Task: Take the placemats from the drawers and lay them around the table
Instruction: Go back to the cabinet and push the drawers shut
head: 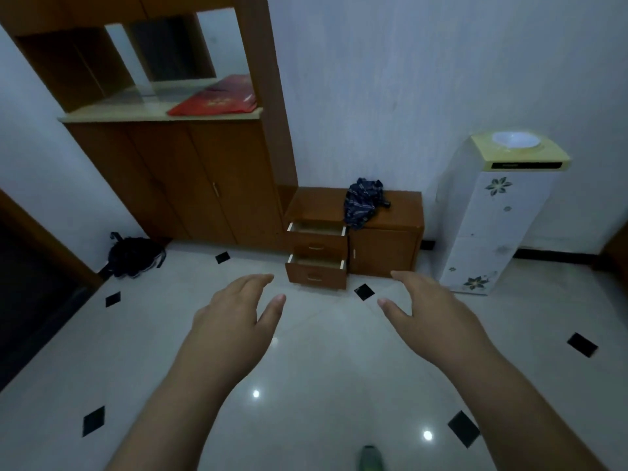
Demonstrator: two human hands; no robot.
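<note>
Nearest the camera, the left hand (234,314) and the right hand (431,311) are held out over the shiny tiled floor (306,385), both empty, fingers loosely spread and only slightly bent. A shoe tip (370,462) shows at the bottom edge.

Beyond the hands, against the wall, stands a low cabinet (384,239) with two drawers pulled open: the upper drawer (317,236) and the lower drawer (316,271). No placemats can be seen from here; the drawer insides are too shallow in view to tell what they hold, and the table is out of sight.

The step in hand looks like the approach to the drawers. It would go best by stepping close and crouching squarely in front, so both hands can reach in flat and lift the mats as a stack without bending them. The lower drawer juts out near floor level, so shins should stay clear of its corner.

The floor between is open. A dark bag (136,256) lies to the left by the tall cupboard (190,185), a water dispenser (492,219) stands just right of the cabinet, and a dark cloth (363,202) is heaped on the cabinet top.
</note>
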